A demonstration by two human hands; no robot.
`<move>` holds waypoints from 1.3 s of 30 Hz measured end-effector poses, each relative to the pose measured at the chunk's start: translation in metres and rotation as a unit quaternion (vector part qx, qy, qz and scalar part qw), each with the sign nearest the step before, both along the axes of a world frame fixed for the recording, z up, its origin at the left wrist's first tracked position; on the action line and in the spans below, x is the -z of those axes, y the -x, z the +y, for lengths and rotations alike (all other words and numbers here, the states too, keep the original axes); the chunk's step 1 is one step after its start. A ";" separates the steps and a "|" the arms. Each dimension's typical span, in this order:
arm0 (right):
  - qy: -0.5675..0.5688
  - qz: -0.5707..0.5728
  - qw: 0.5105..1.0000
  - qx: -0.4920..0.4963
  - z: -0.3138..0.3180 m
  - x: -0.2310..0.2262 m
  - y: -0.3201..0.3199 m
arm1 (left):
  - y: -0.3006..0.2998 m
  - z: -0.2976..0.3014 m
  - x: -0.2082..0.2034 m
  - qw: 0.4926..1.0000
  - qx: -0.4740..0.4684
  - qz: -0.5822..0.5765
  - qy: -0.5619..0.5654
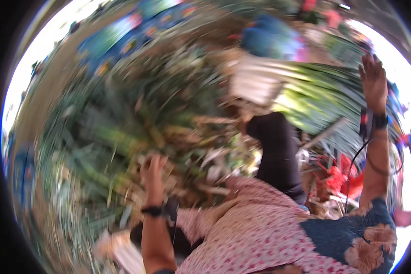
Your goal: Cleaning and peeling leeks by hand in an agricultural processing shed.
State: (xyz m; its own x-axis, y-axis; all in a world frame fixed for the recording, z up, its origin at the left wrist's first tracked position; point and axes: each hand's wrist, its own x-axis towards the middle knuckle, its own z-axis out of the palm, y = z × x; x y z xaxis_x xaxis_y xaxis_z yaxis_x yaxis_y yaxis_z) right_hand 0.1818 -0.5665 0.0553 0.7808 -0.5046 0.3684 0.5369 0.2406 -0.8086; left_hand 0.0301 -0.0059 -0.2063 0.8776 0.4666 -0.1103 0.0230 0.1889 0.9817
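Note:
My left hand [153,176] reaches down to a heap of long green leaves and stalks [114,137]. Motion smears its fingers, so whether they grip a stalk is unclear. Out at the right, my right hand [374,84] is raised with its fingers spread and nothing in it. Beside that hand, a green palm-like frond [324,86] fans out. Dark bands circle both wrists, and a black cable hangs from the right one.
Dry scraps and cut stalks [210,160] lie around my dark-clothed leg [278,155]. Beyond it is a pale ridged block [255,84]. A red stringy bundle [338,178] lies at right, with blurred blue patterned sheets [137,36] at the far left.

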 end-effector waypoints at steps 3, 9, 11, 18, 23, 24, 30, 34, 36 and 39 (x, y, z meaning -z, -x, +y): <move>0.488 -0.058 0.824 -0.281 0.151 0.120 -0.009 | 0.000 0.052 -0.013 0.837 -0.049 -0.050 -0.543; 0.627 0.112 0.580 -0.507 0.427 0.274 0.097 | 0.043 0.129 -0.030 0.921 -0.309 -0.156 0.181; 0.651 0.041 0.573 -0.496 0.461 0.332 0.109 | 0.047 0.134 -0.030 0.920 -0.298 -0.158 0.197; 0.843 0.070 0.343 -0.408 0.509 0.395 0.129 | 0.072 0.146 -0.031 0.920 -0.297 -0.146 0.211; 0.830 0.118 0.414 -0.354 0.488 0.393 0.074 | 0.075 0.149 -0.030 0.915 -0.300 -0.158 0.219; 0.839 0.114 0.406 -0.344 0.485 0.385 0.065 | 0.078 0.150 -0.030 0.914 -0.300 -0.161 0.220; 0.916 0.104 0.286 -0.260 0.482 0.334 0.020 | 0.078 0.151 -0.028 0.902 -0.322 -0.150 0.245; 0.849 0.059 0.399 -0.342 0.478 0.292 0.032 | 0.072 0.146 -0.025 0.901 -0.322 -0.134 0.258; 0.819 0.075 0.429 -0.373 0.479 0.270 0.031 | 0.064 0.144 -0.021 0.904 -0.310 -0.132 0.264; 0.672 0.176 0.517 -0.501 0.474 0.200 0.040 | 0.051 0.133 -0.016 0.906 -0.295 -0.123 0.276</move>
